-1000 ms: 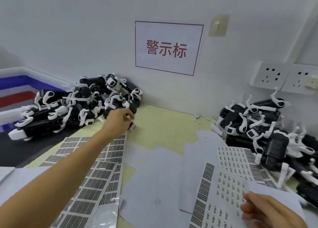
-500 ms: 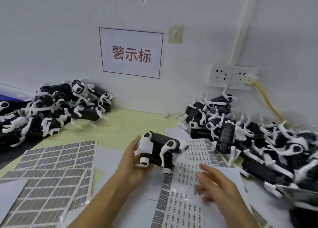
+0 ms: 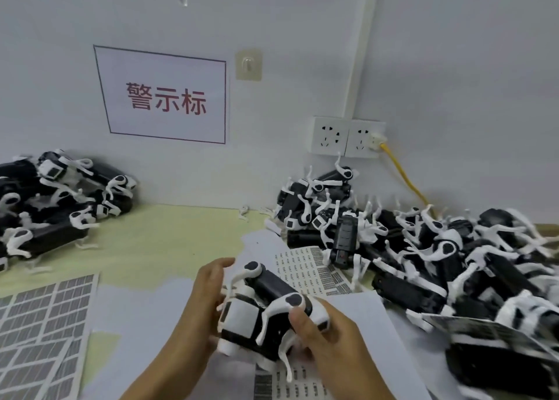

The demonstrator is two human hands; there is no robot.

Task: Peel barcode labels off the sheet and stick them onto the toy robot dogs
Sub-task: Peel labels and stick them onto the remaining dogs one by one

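Toy robot dog (image 3: 266, 306) gripped between left hand (image 3: 199, 306) and right hand (image 3: 326, 336).

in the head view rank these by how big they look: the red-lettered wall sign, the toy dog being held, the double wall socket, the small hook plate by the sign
1. wall sign
2. held toy dog, though nearness to the camera inflates it
3. double wall socket
4. hook plate
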